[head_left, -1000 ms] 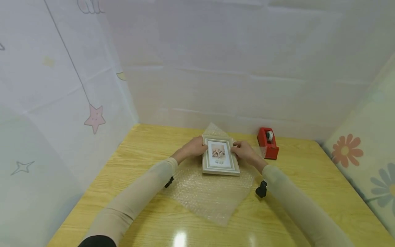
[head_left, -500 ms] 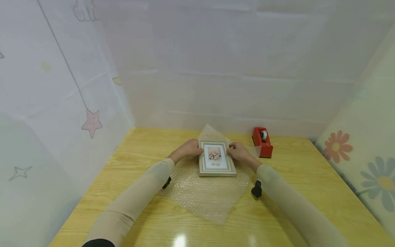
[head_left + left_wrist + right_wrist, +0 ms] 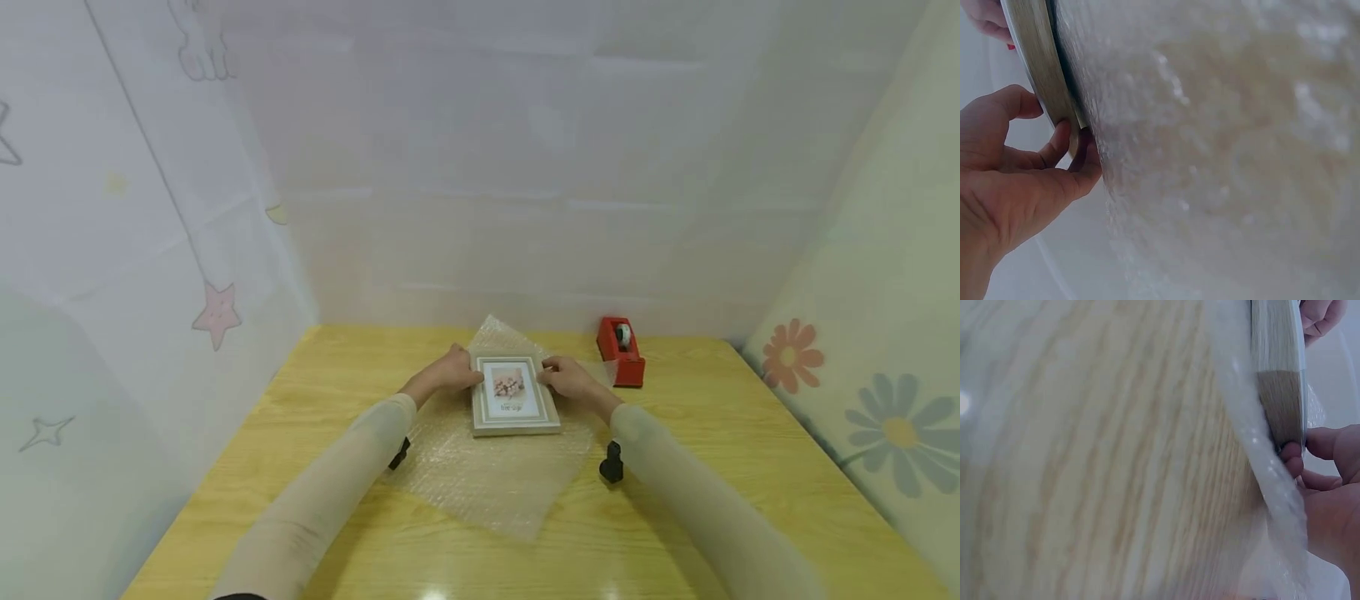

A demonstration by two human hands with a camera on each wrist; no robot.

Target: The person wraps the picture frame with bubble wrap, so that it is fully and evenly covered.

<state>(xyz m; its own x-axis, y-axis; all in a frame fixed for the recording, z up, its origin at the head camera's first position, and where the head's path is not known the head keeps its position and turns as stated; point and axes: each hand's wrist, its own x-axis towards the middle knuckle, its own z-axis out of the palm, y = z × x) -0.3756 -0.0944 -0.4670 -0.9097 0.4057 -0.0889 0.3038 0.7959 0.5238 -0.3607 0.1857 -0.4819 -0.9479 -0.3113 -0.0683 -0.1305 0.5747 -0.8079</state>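
Observation:
A silver-white picture frame [image 3: 515, 422] with a flower print lies face up on a sheet of bubble wrap [image 3: 487, 483], set cornerwise on the table. My left hand [image 3: 453, 369] grips the frame's left edge near its far end, thumb over the front. Opposite it, my right hand [image 3: 570, 377] pinches the right edge the same way. In the left wrist view, the fingertips [image 3: 1060, 140] curl at the side and underside of the frame [image 3: 1038, 53], right against the wrap. The right wrist view has the thumb [image 3: 1322, 440] on the frame's face and fingers below its edge.
A red tape dispenser [image 3: 621, 354] with a roll of tape stands at the back right, close to the wrap's right corner. The wooden table [image 3: 300, 400] ends at a pale hanging backdrop [image 3: 487, 183], with printed side sheets left and right.
The head view has shifted, so the whole scene sits farther left and a little lower. Both hands keep their grip on the picture frame, which stays nearly in place on the wrap.

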